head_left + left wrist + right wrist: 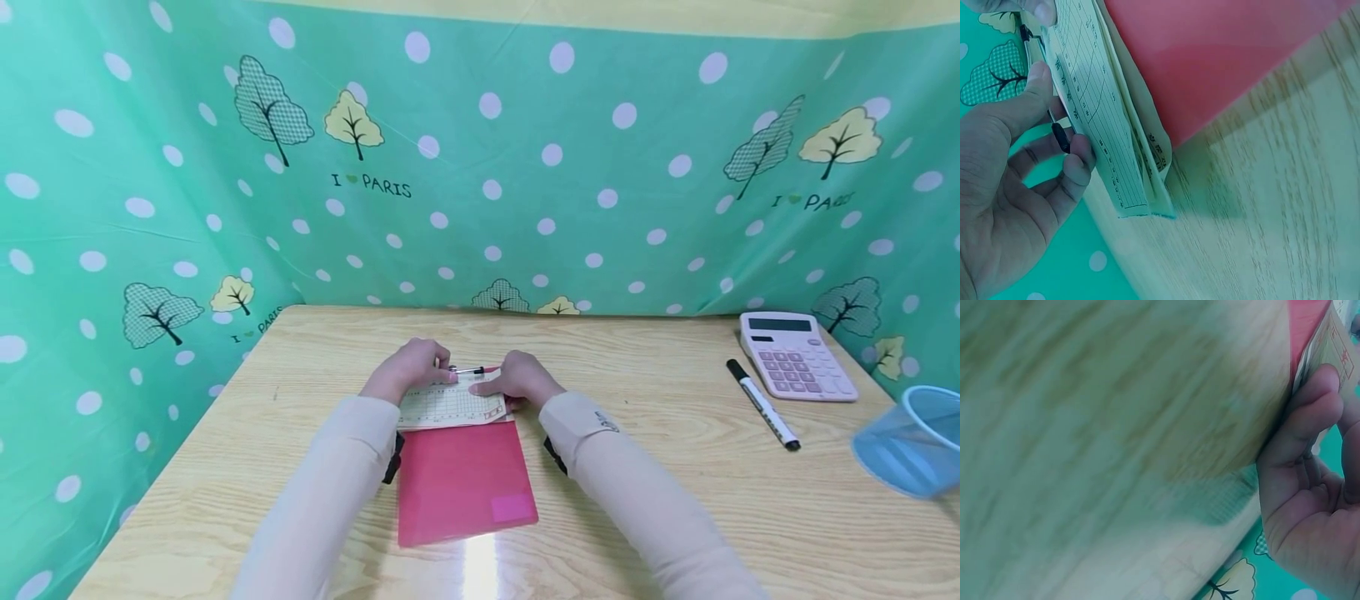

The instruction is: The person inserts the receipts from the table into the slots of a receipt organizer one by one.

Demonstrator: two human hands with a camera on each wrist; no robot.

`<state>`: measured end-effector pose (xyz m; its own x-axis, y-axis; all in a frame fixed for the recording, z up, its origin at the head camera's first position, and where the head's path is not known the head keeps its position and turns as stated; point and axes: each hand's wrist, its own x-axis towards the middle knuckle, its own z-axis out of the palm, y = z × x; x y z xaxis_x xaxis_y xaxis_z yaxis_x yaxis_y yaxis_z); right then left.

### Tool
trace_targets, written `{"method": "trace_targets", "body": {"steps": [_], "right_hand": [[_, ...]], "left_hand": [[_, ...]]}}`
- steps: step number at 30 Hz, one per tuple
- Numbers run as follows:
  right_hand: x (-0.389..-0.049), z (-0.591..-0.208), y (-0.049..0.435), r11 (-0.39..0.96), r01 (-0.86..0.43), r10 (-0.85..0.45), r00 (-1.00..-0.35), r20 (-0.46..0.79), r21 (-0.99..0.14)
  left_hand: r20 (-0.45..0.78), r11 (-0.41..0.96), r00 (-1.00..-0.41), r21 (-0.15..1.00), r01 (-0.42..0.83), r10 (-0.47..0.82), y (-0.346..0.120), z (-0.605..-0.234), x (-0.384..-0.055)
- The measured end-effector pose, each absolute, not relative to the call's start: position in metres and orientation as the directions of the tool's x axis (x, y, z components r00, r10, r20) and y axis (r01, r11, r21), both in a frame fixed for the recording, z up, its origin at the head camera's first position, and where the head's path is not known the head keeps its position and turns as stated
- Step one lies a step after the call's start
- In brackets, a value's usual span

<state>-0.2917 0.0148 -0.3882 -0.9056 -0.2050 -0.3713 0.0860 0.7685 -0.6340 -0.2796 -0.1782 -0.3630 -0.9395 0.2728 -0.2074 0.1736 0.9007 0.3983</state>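
Observation:
A red folder [465,475] lies on the wooden table, with a thin stack of printed forms [446,407] across its far end. Along the forms' far edge runs a metal clip [469,371] with black tips. My left hand [412,367] pinches around this clip; in the left wrist view its lever [1060,136] passes between thumb and curled fingers. From the other side, my right hand [525,380] grips the forms' right end, thumb on top and fingers beneath. The right wrist view shows curled fingers [1310,415] against the paper edge. The clip's base is hidden.
Toward the right lie a black-and-white marker [763,406] and a pink calculator [798,357]. A blue mesh holder [900,442] stands at the right edge. Behind the table [660,450] hangs a green dotted curtain [525,167].

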Motion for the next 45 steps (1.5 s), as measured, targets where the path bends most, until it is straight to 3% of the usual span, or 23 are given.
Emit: {"method": "trace_targets", "body": {"steps": [17,26,32,40,45], "right_hand": [[-0.285,-0.394,0.027,0.712,0.057,-0.216,-0.930,-0.296,-0.700],[-0.272,-0.388,0.044,0.626,0.007,-0.308,-0.917,-0.255,-0.780],[-0.267,-0.387,0.055,0.587,0.074,-0.243,-0.934,-0.262,-0.807],[-0.258,-0.387,0.051,0.671,-0.023,-0.261,-0.943,-0.207,-0.741],[-0.256,-0.387,0.047,0.622,0.038,-0.214,-0.953,-0.216,-0.782]], "left_hand": [[-0.134,0.901,-0.949,0.376,0.217,0.285,-0.172,-0.373,-0.274],[-0.111,0.910,-0.956,0.354,0.218,0.272,-0.173,-0.374,-0.271],[-0.080,0.910,-0.957,0.338,0.238,0.280,-0.176,-0.377,-0.271],[-0.068,0.911,-0.954,0.322,0.256,0.292,-0.176,-0.377,-0.270],[-0.068,0.912,-0.952,0.317,0.262,0.298,-0.174,-0.376,-0.268]]}}
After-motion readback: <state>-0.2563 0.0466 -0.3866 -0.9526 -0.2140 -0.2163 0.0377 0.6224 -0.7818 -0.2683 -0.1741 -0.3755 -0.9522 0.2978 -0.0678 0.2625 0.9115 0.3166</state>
